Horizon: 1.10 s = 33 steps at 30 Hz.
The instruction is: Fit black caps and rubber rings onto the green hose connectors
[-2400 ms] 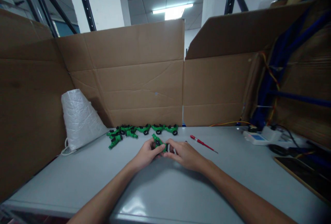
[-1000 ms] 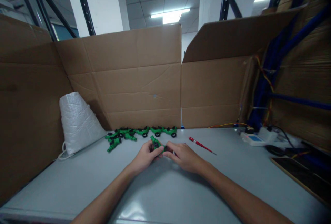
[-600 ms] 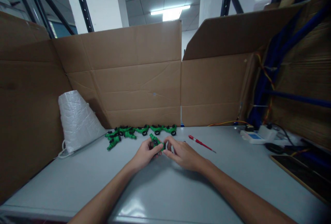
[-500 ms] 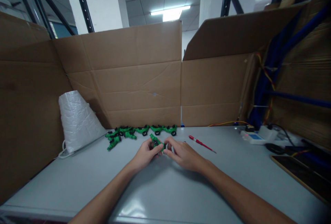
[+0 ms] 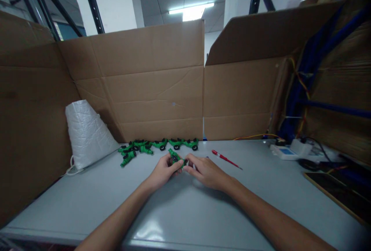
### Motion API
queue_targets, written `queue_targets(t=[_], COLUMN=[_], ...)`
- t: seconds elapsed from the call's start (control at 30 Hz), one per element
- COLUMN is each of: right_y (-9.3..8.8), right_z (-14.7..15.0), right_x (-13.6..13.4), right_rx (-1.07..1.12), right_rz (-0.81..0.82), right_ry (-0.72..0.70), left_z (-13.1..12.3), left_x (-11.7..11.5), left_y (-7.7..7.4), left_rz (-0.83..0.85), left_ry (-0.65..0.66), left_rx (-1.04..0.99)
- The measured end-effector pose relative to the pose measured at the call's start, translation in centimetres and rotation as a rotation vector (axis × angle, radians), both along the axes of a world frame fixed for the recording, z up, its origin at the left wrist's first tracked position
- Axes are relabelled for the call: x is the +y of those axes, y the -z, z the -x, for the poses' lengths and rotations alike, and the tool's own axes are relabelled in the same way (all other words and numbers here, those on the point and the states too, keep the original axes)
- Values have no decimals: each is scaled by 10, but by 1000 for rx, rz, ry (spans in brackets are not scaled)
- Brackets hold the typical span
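Note:
My left hand and my right hand meet over the middle of the grey table. Both pinch a small green plastic part with a black wheel, held just above the tabletop. The left fingers wrap its near side; the right fingertips press on its right end. Behind the hands, several more green parts lie in a row along the cardboard wall, with a few piled at the left end.
A red screwdriver lies to the right of my hands. A white woven sack stands at the left. Cardboard walls ring the table. A white device, cables and a dark board sit at the right.
My hands have stayed together on the green part with only small finger shifts. The view has wobbled slightly.

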State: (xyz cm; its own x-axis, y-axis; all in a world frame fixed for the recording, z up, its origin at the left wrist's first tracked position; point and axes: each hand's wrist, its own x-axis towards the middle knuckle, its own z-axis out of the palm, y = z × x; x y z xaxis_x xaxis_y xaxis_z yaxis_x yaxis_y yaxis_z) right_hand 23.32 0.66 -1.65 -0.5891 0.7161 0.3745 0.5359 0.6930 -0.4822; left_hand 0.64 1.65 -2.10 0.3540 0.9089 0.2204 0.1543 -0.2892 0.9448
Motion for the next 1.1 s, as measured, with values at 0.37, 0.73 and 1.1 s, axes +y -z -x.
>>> queue_targets(t=[0.37,0.73,1.1], right_y=[1,-2,-1], right_z=[0,0,1], right_x=[-1,-3,-2], right_rx=[-27,-13,-28], right_rz=[-15,-20,1], right_ry=[10,-4,7], left_z=[0,-1,-1], left_x=[0,-1,-2], left_y=[1,-1,-2], left_rz=[13,23,24], left_ry=[1,1,-3], left_rx=[1,-9,-23])
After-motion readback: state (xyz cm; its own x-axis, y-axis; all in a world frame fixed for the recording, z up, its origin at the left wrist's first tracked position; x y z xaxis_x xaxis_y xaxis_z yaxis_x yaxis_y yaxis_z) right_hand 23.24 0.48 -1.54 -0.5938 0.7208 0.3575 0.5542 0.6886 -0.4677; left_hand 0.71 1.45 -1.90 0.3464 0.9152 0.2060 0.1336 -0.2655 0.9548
